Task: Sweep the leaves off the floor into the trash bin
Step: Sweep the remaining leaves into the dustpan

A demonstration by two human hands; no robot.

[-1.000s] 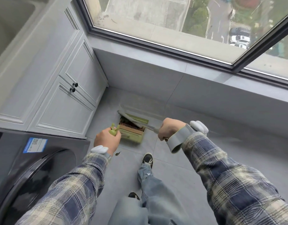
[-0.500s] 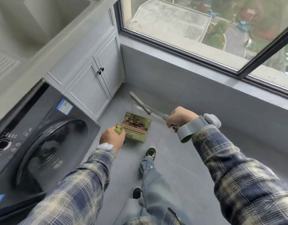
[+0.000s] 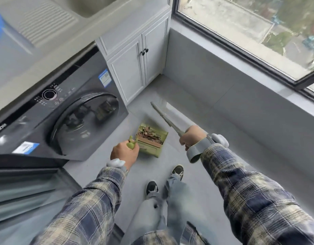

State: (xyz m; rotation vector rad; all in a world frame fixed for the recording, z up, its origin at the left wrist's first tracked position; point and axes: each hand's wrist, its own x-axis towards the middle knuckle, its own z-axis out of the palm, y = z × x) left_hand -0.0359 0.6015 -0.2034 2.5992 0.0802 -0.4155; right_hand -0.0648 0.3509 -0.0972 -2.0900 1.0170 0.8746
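Observation:
A green dustpan with a comb of teeth hangs above the grey floor, and brown leaves lie heaped in it. My left hand grips the green top of its handle. My right hand grips the handle of a grey broom; its head points up and away to the far left, lifted off the floor beside the dustpan. No trash bin is in view.
A dark washing machine stands at the left, with white cabinet doors beyond it. A low grey wall under the window runs along the right. My two feet stand on the grey floor tiles just behind the dustpan.
My view has swung left, bringing the washing machine into sight. Both hands have lifted and carried the loaded dustpan and the broom along; the broom head has left the pan.

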